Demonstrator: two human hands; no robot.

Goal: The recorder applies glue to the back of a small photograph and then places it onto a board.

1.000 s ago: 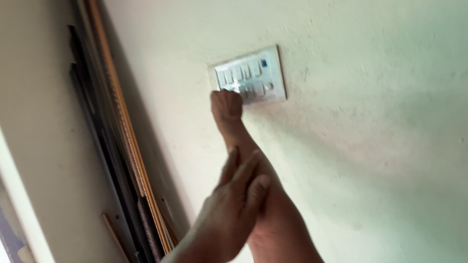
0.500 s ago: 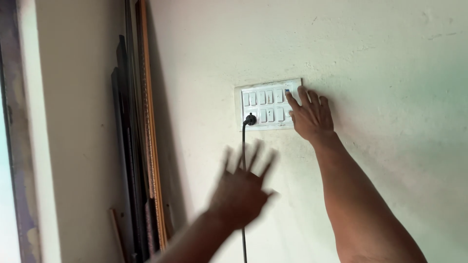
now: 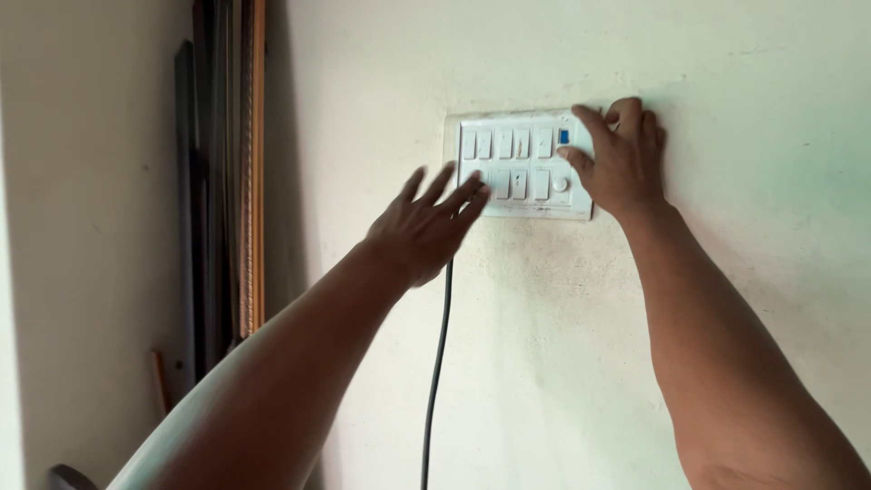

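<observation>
A white switch panel with two rows of switches is fixed to the cream wall. My right hand rests on the panel's right end, fingers bent over its edge next to a blue-lit switch. My left hand reaches up with fingers spread, its fingertips at the panel's lower left, where it covers the plug. A black cord hangs straight down from under that hand. Neither hand holds anything that I can see.
Several long dark and wooden strips stand upright in the corner at the left. A plain cream wall fills the right side. A dark rounded object shows at the bottom left edge.
My left hand has risen from below the panel to its lower left corner, covering the plug. My right hand stays on the panel's right end. The view has come closer to the wall.
</observation>
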